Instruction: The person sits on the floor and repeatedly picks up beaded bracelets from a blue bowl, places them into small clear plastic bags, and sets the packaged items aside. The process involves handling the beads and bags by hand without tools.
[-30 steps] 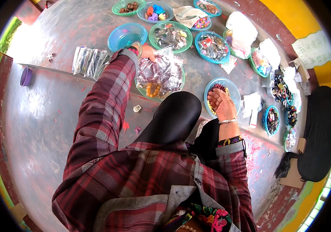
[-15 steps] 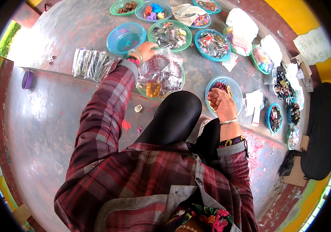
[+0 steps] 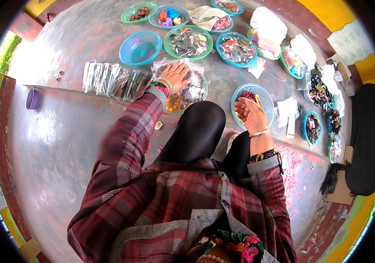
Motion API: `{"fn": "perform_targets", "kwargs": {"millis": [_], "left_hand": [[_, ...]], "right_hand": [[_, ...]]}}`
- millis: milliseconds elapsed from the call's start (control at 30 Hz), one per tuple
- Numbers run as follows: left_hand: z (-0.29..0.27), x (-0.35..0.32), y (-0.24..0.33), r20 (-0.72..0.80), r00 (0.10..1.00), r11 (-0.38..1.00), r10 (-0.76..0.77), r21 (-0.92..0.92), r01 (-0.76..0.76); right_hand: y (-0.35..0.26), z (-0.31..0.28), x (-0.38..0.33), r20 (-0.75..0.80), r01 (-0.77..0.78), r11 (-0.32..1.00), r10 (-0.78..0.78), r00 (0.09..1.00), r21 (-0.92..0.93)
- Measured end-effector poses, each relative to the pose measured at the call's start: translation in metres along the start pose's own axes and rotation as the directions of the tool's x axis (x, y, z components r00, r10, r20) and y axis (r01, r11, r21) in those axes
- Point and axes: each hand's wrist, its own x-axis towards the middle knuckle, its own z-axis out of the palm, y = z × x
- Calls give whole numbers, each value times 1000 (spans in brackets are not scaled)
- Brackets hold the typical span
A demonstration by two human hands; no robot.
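My left hand (image 3: pixel 174 77) lies with its fingers stretched out over clear plastic bags of beads (image 3: pixel 195 82) in a green basin (image 3: pixel 206 91). Amber-coloured beads (image 3: pixel 173 103) show under its wrist. To the right, my right hand (image 3: pixel 253 116) rests at the near side of a pale blue basin (image 3: pixel 270 104), palm turned inward and fingers loosely bent, with nothing visible in it. Beyond its fingertips are dark red beads (image 3: pixel 248 94) and yellow beads (image 3: pixel 258 100) in that basin. Whether the fingers touch the beads, I cannot tell.
A row of flat plastic packets (image 3: pixel 108 79) lies left of the bags. Behind stand an empty blue basin (image 3: pixel 141 48), a green basin of packets (image 3: pixel 188 42) and a blue basin (image 3: pixel 236 50). White papers (image 3: pixel 287 111) and a small basket (image 3: pixel 311 128) are at right; a purple bowl (image 3: pixel 32 99) at left.
My left hand has come nearer and to the right, from the far edge of the bags onto them, and its fingers have straightened. My right hand stays nearly where it was.
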Motion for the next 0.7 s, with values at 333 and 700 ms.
{"fn": "perform_targets", "kwargs": {"millis": [333,700], "left_hand": [[-4,2,-7,-137,991,987,-12,-159,-10],[-124,-36,138,-707,680,788,194,-301,-537]], "right_hand": [[-3,-9,-5,11,33,999,-34,999,9],[-11,-42,-14,-173,244,934,-204,964,262]]}}
